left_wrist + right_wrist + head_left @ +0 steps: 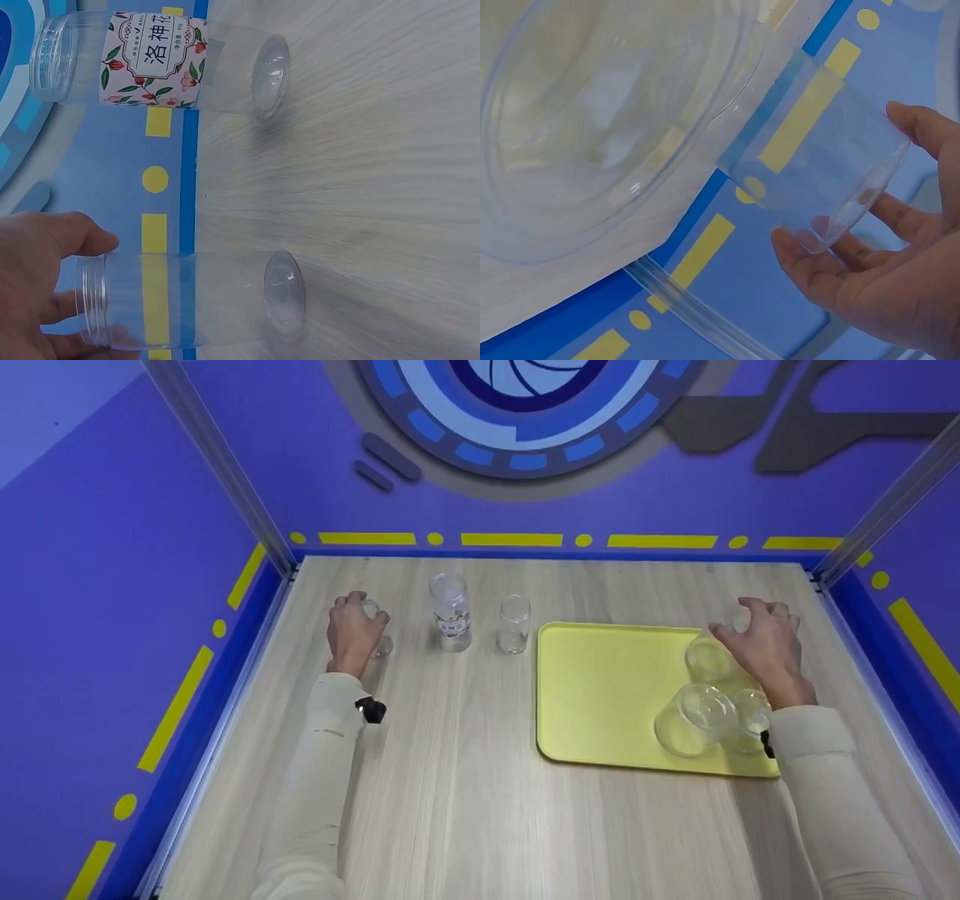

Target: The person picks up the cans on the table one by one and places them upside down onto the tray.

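At the left of the table my left hand (352, 634) has its thumb and fingers around the threaded neck of an upright clear jar (202, 300). Beside that jar stands a taller clear jar with a floral label (453, 622), and to its right a slim clear container (514, 626). My right hand (885, 255) holds a clear cup (817, 142) by its thick base end, thumb and fingers spread around it. In the head view this hand is over the far right part of the yellow tray (600, 697), and it mostly hides the cup.
On the tray's right side are a wide clear container (696, 721), another clear container (709, 656) behind it, and a third (750, 712) partly covered by my right sleeve. Blue panels (465, 514) enclose the table's back and sides.
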Demonstrator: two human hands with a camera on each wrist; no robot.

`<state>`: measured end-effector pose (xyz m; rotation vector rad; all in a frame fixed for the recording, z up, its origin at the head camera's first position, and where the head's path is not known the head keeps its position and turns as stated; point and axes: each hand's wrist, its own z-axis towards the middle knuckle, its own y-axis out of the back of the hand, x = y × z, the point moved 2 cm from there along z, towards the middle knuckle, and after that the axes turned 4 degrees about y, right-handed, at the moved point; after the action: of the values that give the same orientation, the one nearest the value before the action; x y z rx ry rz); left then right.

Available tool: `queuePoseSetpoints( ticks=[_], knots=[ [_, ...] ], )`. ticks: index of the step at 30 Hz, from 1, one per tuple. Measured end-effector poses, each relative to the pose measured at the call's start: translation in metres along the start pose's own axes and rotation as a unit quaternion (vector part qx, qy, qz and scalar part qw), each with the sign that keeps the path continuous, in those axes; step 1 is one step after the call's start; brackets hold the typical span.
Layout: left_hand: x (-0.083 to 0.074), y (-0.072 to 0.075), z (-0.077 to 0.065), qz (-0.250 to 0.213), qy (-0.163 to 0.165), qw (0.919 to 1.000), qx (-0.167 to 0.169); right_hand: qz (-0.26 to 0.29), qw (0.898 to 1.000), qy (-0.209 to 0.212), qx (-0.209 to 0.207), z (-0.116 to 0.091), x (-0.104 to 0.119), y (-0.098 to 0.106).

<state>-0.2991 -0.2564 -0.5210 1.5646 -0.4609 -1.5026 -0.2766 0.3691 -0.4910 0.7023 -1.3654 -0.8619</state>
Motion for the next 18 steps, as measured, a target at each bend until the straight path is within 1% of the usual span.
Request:
queuePoseSetpoints(
  ticks=[9,18],
  knots=[
    [-0.002,0.002,0.002,0.01,-0.002,0.9999,-0.006,-0.019,1.0,0.0,0.004,0.003,-0.008,-0.001],
    [-0.004,0.002,0.001,0.022,-0.001,0.9998,0.001,-0.025,1.0,-0.004,0.012,0.0,-0.012,-0.002]
  ],
)
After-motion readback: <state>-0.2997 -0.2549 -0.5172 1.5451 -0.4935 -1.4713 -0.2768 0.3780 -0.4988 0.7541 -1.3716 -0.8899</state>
